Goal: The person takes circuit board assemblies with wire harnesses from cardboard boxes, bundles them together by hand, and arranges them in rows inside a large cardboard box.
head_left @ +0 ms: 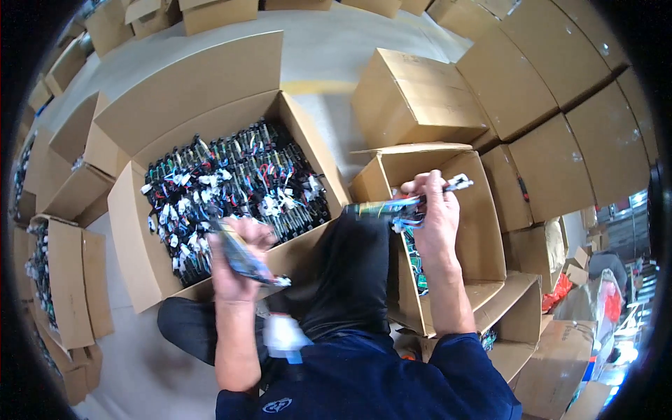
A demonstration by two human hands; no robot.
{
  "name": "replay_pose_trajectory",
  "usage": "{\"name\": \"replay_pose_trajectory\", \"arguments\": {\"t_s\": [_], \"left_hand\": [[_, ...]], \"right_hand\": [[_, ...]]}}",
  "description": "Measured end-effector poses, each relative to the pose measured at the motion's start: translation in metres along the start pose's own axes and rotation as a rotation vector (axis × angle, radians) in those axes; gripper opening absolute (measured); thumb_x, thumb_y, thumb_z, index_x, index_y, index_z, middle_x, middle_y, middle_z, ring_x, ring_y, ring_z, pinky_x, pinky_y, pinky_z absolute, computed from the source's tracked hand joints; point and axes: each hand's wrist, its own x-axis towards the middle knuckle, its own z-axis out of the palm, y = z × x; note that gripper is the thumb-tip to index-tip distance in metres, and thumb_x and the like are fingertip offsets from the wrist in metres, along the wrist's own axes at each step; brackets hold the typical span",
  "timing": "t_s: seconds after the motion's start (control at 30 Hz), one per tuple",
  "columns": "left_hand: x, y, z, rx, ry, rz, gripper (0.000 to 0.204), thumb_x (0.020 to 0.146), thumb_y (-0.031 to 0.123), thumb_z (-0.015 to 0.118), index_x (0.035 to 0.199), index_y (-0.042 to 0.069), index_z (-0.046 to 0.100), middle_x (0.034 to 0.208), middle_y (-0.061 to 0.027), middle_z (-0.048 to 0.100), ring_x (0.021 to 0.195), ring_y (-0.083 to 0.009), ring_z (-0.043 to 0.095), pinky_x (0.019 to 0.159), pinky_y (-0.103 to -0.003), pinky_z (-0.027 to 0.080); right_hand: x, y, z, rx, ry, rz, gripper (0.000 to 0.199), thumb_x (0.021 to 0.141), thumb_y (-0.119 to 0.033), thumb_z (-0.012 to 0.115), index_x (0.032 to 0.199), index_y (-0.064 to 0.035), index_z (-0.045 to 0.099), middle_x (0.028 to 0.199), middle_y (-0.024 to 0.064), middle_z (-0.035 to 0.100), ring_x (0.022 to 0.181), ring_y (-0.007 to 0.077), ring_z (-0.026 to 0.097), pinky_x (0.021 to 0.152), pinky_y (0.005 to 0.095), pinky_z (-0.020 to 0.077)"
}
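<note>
My left hand [236, 269] is closed around a flat, dark circuit module [243, 252] with loose wires and a white connector at its near end. My right hand [435, 210] grips a second wired circuit module [381, 208], its dark body pointing left and a white plug sticking out past the fingers. Left of centre, a large open cardboard box [136, 241] holds rows of similar modules [238, 182] with coloured wires and white connectors. Below my right hand stands a smaller open box [483, 245], with green circuit boards [418, 266] partly visible inside.
Stacked closed cartons [553, 77] rise at the right, beside a single carton [420, 98]. More open boxes [73, 280] of wired parts line the left. A blurred white thing [283, 336] hangs before my shirt. Another open box [514, 329] sits at lower right.
</note>
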Motion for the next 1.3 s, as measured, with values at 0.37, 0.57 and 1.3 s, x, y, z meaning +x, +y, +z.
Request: {"name": "replay_pose_trajectory", "arguments": {"t_s": [0.37, 0.57, 1.3], "left_hand": [[0.008, -0.051, 0.032, -0.015, 0.265, -0.061, 0.079, 0.103, 0.056, 0.050, 0.151, -0.005, 0.039, 0.153, -0.0187, 0.048, 0.144, -0.0319, 0.044, 0.118, -0.049, 0.041], [-0.002, -0.047, 0.006, -0.210, 0.302, -0.125, 0.070, 0.101, 0.061, 0.051, 0.135, 0.000, 0.056, 0.127, -0.0183, 0.065, 0.115, -0.0312, 0.066, 0.101, -0.048, 0.054], [-0.008, -0.019, 0.061, 1.231, 0.111, -0.063, 0.091, 0.095, 0.067, 0.057, 0.147, -0.006, 0.035, 0.144, -0.0276, 0.052, 0.130, -0.0345, 0.056, 0.113, -0.046, 0.043]], "right_hand": [[-0.075, 0.070, 0.082, 0.433, -0.213, 0.420, 0.038, 0.105, -0.041, 0.056, 0.117, -0.0049, 0.060, 0.106, 0.0098, 0.072, 0.094, 0.0184, 0.068, 0.086, 0.0353, 0.0554], [-0.092, 0.081, 0.080, 0.535, -0.289, 0.525, 0.032, 0.107, -0.034, 0.055, 0.125, -0.0077, 0.060, 0.118, 0.0113, 0.071, 0.107, 0.0194, 0.066, 0.092, 0.0345, 0.0521], [-0.111, 0.068, 0.061, -0.232, -0.587, -0.314, 0.087, 0.080, -0.013, 0.084, 0.149, 0.0026, 0.033, 0.124, 0.0266, 0.062, 0.106, 0.0440, 0.068, 0.088, 0.0469, 0.0566]]}}
